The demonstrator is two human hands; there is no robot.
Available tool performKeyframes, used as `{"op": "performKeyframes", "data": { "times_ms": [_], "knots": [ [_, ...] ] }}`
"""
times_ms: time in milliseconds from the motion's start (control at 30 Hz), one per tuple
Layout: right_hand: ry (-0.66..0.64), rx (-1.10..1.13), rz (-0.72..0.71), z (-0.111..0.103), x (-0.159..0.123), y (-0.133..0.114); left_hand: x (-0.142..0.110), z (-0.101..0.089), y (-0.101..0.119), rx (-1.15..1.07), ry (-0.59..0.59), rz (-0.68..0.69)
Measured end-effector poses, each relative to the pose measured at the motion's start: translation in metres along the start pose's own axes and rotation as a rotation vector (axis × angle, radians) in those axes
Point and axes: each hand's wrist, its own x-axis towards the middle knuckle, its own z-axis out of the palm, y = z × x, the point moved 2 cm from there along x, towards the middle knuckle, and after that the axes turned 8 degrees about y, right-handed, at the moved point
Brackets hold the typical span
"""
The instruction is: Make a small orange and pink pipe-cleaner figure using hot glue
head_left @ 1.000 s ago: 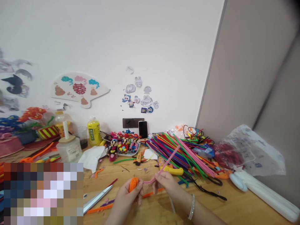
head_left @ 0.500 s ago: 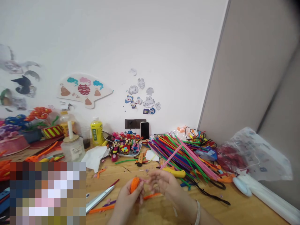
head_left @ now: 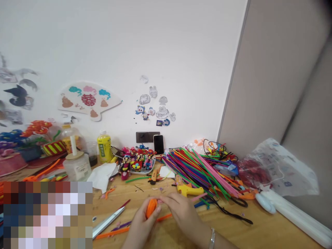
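My left hand (head_left: 142,220) is closed around a small orange bundle of fuzzy pipe cleaner (head_left: 151,208), held low over the table. My right hand (head_left: 183,212) is pinched against the bundle's top right side. Between the two hands a bit of pink shows at the fingertips, and a pink pipe cleaner (head_left: 199,196) sticks out behind my right hand. How the pink strand joins the orange bundle is hidden by my fingers. Scissors (head_left: 109,221) lie left of my left hand, beside a loose orange pipe cleaner (head_left: 114,232).
A yellow glue gun (head_left: 190,190) lies just beyond my right hand. Behind it is a pile of coloured pipe cleaners (head_left: 197,169). Small dolls (head_left: 138,162) stand on a tray, near a phone (head_left: 159,144) and a yellow-labelled bottle (head_left: 104,147). A plastic bag (head_left: 282,169) sits far right.
My right hand has come in to the orange bundle and its fingers have closed. The pink pipe cleaner has swung from upright above my hand to low behind it. The view has shifted slightly.
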Motion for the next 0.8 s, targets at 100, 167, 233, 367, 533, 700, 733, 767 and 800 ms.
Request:
{"op": "performKeyframes", "data": {
  "times_ms": [100,167,233,367,533,700,733,767,800],
  "knots": [
    [0.061,0.081,0.05,-0.003,0.003,-0.001,0.0,-0.004,0.005,0.117,0.049,0.095],
    [0.086,0.128,0.093,-0.003,0.004,-0.003,-0.001,-0.005,0.004,0.159,0.048,0.087],
    [0.101,0.17,0.133,-0.001,0.004,-0.004,-0.003,-0.003,0.0,0.17,0.023,0.068],
    [0.081,0.213,0.162,0.002,0.002,-0.008,-0.006,0.002,-0.009,0.147,-0.058,0.066],
    [0.053,0.175,0.147,0.002,0.002,-0.01,-0.007,0.002,-0.01,0.187,-0.078,0.086],
    [0.047,0.118,0.079,0.003,0.0,-0.01,-0.007,0.001,-0.01,0.244,-0.131,0.101],
    [0.046,0.102,0.069,0.003,0.0,-0.01,-0.007,0.0,-0.009,0.254,-0.136,0.108],
    [0.046,0.089,0.061,0.003,0.0,-0.01,-0.007,0.001,-0.009,0.265,-0.141,0.116],
    [0.048,0.077,0.052,0.003,0.0,-0.01,-0.007,0.001,-0.009,0.276,-0.142,0.123]
  ]
}}
